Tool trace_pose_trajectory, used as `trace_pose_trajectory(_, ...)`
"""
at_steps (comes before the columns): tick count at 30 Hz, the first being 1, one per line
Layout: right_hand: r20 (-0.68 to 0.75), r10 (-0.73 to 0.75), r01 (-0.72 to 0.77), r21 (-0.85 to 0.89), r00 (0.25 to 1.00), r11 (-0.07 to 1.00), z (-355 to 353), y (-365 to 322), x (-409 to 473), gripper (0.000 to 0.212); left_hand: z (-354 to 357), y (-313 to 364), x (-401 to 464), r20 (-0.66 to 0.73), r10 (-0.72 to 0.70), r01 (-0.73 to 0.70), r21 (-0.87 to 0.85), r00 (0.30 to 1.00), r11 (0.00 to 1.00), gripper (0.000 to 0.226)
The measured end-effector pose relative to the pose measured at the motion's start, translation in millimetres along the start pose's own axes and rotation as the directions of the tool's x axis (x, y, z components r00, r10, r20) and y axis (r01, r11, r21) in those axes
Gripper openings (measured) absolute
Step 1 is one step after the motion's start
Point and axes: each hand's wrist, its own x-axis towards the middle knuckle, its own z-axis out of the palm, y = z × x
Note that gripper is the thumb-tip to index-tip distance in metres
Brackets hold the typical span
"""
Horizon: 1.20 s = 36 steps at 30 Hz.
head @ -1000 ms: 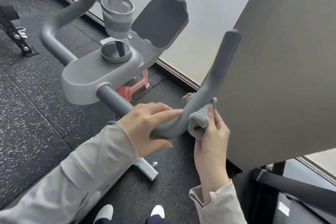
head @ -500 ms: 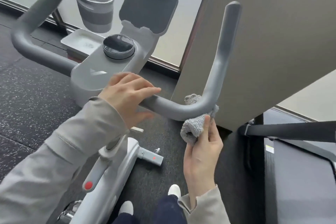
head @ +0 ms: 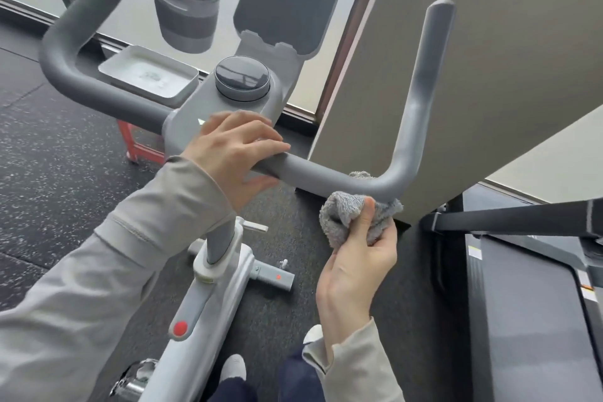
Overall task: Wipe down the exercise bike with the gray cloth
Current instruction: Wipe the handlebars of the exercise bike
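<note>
- At the bend of the right handlebar (head: 404,153): gray cloth (head: 346,215), fluffy terry, bunched into a wad, pressed up against the underside of the smooth matte gray tube; a small tuft shows behind the bar
- right hand (head: 355,258) grips the cloth from below; fingers curled round the wad, thumb laid over its front
- left hand (head: 235,150) rests on the bar beside the console (head: 195,108); fingers straight and spread, draped over the tube, thumb under it; not clamped
- exercise bike (head: 202,303): round-section U-shaped handlebars, pale gray plastic frame with a red button; round glossy black dial (head: 242,77) on the console; dark rounded-rectangle tablet holder (head: 287,6) tilted up behind it
- containers: tapered gray cup holder (head: 186,6) on the left bar, inside not readable; shallow rectangular white tray (head: 148,75) beside the console, pale smudges on its bottom, cannot tell what
- floor (head: 49,173): black speckled rubber; red stool (head: 137,143) partly hidden under the console; treadmill (head: 538,287) with a black rail to the right; flat beige panel (head: 505,59) just behind the right bar
</note>
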Motion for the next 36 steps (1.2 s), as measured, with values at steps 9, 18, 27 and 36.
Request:
trace_pose_trajectory(9, 0.004, 0.146, -0.146, 0.01, 0.989, 0.989, 45.3, 18.2, -34.4, 0.063, -13.2, -5.1, -8.0, -0.014, -0.011, 0.01, -0.015, 1.0, 1.0, 0.034)
trace_pose_trajectory(18, 0.07, 0.233, -0.235, 0.033, 0.97, 0.971, 93.9, 30.7, -54.5, 0.06, -31.5, -23.8, -28.7, -0.038, -0.012, 0.013, 0.029, 0.999, 0.999, 0.029)
trace_pose_trajectory(27, 0.088, 0.254, -0.257, 0.026, 0.963, 0.966, 64.0, 21.5, -41.3, 0.071, -20.9, -12.4, -20.4, 0.012, -0.023, 0.023, 0.006, 1.0, 1.0, 0.032)
trace_pose_trajectory(36, 0.059, 0.089, -0.089, -0.003, 0.994, 0.996, 5.9, -1.2, -9.4, 0.047, -11.8, -0.3, -9.0, 0.059, -0.167, 0.167, 0.005, 0.984, 0.986, 0.043)
